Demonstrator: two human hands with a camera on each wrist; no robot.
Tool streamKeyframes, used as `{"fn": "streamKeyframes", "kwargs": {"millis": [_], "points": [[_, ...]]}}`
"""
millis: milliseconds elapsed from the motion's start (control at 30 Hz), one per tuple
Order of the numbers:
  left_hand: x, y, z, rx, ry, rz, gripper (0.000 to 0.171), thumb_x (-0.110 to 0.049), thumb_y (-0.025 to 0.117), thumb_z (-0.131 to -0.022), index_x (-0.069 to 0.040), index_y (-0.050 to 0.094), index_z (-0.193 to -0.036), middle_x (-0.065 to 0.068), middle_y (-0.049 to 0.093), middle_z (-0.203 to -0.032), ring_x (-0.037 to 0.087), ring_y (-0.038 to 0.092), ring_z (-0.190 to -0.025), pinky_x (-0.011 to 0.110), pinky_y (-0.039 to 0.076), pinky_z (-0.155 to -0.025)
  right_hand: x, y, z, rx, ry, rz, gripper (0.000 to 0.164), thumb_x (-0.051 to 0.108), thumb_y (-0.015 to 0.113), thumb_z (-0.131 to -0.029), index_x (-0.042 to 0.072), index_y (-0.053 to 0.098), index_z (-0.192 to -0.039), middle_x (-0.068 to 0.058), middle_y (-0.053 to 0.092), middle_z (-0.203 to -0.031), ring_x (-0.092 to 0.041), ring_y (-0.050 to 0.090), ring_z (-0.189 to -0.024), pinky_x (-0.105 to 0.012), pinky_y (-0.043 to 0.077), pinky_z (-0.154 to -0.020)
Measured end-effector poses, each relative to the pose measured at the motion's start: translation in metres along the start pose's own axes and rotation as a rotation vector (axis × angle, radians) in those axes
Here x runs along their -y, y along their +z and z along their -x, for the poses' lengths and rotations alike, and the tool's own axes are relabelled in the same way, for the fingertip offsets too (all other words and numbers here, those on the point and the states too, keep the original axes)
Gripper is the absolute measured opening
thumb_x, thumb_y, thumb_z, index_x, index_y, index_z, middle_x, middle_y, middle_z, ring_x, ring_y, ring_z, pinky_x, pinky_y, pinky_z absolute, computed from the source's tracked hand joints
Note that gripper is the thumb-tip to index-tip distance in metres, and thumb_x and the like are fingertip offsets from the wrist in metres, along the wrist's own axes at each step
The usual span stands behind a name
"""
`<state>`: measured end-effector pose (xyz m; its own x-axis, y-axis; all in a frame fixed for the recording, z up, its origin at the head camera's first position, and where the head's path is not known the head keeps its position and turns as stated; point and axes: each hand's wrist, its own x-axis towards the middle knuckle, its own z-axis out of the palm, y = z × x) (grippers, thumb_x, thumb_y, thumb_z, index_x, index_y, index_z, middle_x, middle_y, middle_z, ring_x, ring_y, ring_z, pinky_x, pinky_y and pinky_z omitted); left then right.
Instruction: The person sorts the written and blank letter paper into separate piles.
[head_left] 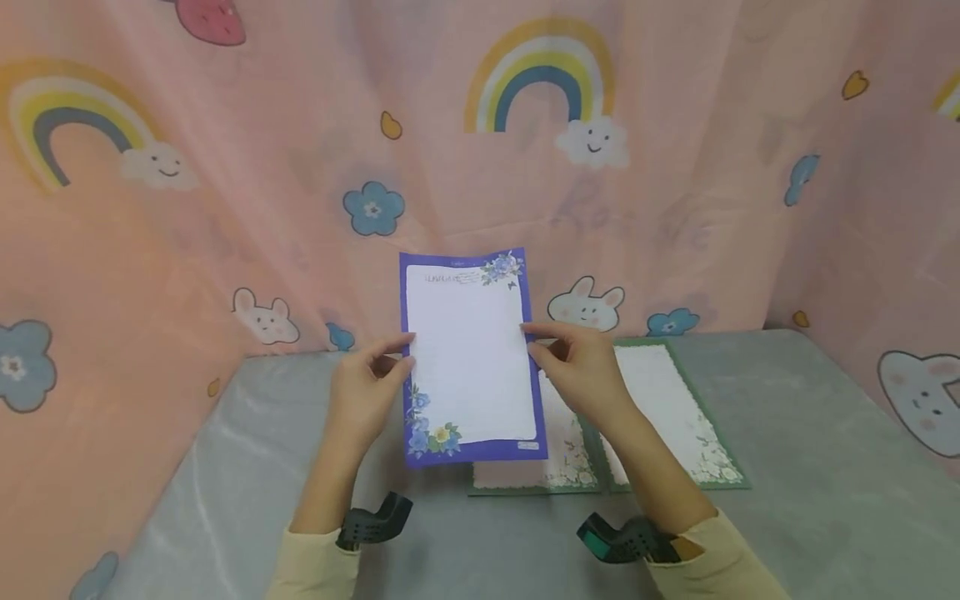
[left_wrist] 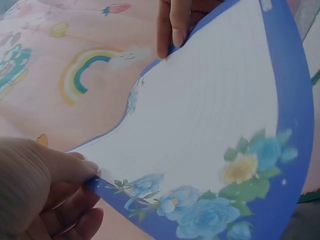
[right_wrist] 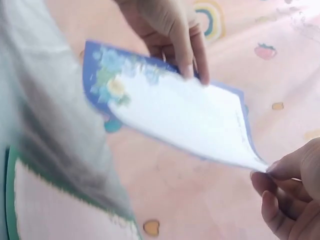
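A sheet of stationery paper [head_left: 468, 358] with a blue-purple border, blue flowers in two corners and a white middle is held up above the table. My left hand [head_left: 365, 385] pinches its left edge between thumb and fingers. On the opposite edge, my right hand [head_left: 581, 371] pinches it the same way. In the left wrist view the paper [left_wrist: 215, 100] bends between the hands, its printed side showing. The right wrist view shows the right hand [right_wrist: 295, 192] gripping one edge of the curved sheet.
Two green-bordered sheets, a right one [head_left: 660, 400] and a partly covered left one [head_left: 525, 479], lie side by side on the grey tabletop [head_left: 810, 467]. Behind hangs a pink curtain [head_left: 675, 217] printed with rainbows and rabbits. Dark camera mounts [head_left: 375, 521] sit on both wrists.
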<state>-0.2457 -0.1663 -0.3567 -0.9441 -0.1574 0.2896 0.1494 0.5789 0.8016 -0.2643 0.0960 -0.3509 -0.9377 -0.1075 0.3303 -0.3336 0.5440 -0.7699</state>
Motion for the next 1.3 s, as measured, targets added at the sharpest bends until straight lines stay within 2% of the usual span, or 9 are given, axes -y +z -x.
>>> {"fn": "streamKeyframes", "kwargs": {"millis": [100,233,300,433,533,767,1000,1167,1300], "points": [[0.0,-0.009,-0.001,-0.026,-0.021,-0.021,0.033,-0.015,0.068,-0.096,-0.017,0.07,-0.129,0.008,0.073,-0.122,0.023,0.069,-0.095,0.021,0.052,-0.075,0.012,0.012,-0.003,0.002,-0.005,-0.007,0.031,0.011,0.066,-0.096,0.012,0.071,-0.126,-0.01,0.071,-0.079,-0.019,0.055,-0.064,-0.024,0.042,-0.053],[0.003,-0.017,-0.003,-0.031,-0.047,-0.036,0.033,-0.014,0.067,-0.097,-0.017,0.07,-0.129,0.009,0.073,-0.122,0.023,0.068,-0.096,0.017,0.051,-0.074,0.024,0.025,-0.004,0.016,0.013,-0.021,0.033,0.011,0.066,-0.096,0.013,0.07,-0.128,-0.01,0.074,-0.101,-0.02,0.062,-0.074,-0.026,0.048,-0.06],[0.004,-0.019,-0.004,-0.016,-0.069,-0.05,0.033,-0.015,0.067,-0.097,-0.018,0.07,-0.13,0.009,0.073,-0.122,0.023,0.068,-0.096,0.02,0.053,-0.075,0.026,0.03,-0.004,0.029,0.03,-0.032,0.034,0.011,0.066,-0.096,0.014,0.069,-0.13,-0.009,0.074,-0.11,-0.019,0.062,-0.076,-0.027,0.05,-0.061],[0.011,-0.019,-0.008,0.03,-0.105,-0.102,0.034,-0.015,0.067,-0.097,-0.017,0.069,-0.131,0.01,0.072,-0.122,0.025,0.067,-0.098,0.03,0.058,-0.079,0.015,0.046,-0.003,0.047,0.076,-0.06,0.035,0.01,0.067,-0.095,0.014,0.069,-0.13,-0.01,0.075,-0.097,-0.019,0.059,-0.07,-0.027,0.046,-0.057],[0.016,-0.017,-0.011,0.051,-0.11,-0.134,0.033,-0.013,0.066,-0.097,-0.015,0.07,-0.13,0.011,0.072,-0.122,0.025,0.066,-0.099,0.034,0.058,-0.081,0.005,0.059,-0.004,0.056,0.093,-0.069,0.036,0.009,0.067,-0.095,0.013,0.069,-0.13,-0.011,0.076,-0.097,-0.018,0.062,-0.073,-0.027,0.046,-0.057],[0.025,-0.023,-0.014,0.064,-0.133,-0.17,0.033,-0.01,0.065,-0.097,-0.011,0.069,-0.13,0.014,0.071,-0.124,0.026,0.065,-0.099,0.036,0.057,-0.083,0.0,0.078,-0.002,0.094,0.08,-0.038,0.038,0.008,0.067,-0.094,0.011,0.067,-0.132,-0.011,0.074,-0.117,-0.017,0.063,-0.077,-0.026,0.048,-0.059],[0.034,-0.03,-0.015,0.091,-0.148,-0.223,0.034,-0.01,0.064,-0.098,-0.01,0.068,-0.131,0.016,0.069,-0.128,0.031,0.066,-0.106,0.045,0.058,-0.094,-0.005,0.09,0.002,0.129,0.113,-0.019,0.042,0.007,0.067,-0.094,0.012,0.065,-0.135,-0.01,0.068,-0.133,-0.018,0.068,-0.088,-0.026,0.052,-0.066],[0.041,-0.031,-0.016,0.125,-0.132,-0.243,0.033,-0.007,0.063,-0.097,-0.006,0.068,-0.13,0.019,0.069,-0.128,0.034,0.067,-0.107,0.048,0.057,-0.095,-0.011,0.1,0.006,0.156,0.108,-0.033,0.042,0.005,0.067,-0.094,0.01,0.065,-0.135,-0.012,0.066,-0.136,-0.019,0.07,-0.09,-0.026,0.052,-0.065],[0.046,-0.032,-0.015,0.151,-0.149,-0.254,0.033,-0.006,0.062,-0.097,-0.004,0.067,-0.13,0.021,0.069,-0.126,0.036,0.068,-0.108,0.049,0.057,-0.096,-0.012,0.107,0.009,0.18,0.083,-0.018,0.041,0.003,0.066,-0.093,0.008,0.065,-0.134,-0.014,0.067,-0.133,-0.019,0.069,-0.09,-0.027,0.054,-0.069]]}}
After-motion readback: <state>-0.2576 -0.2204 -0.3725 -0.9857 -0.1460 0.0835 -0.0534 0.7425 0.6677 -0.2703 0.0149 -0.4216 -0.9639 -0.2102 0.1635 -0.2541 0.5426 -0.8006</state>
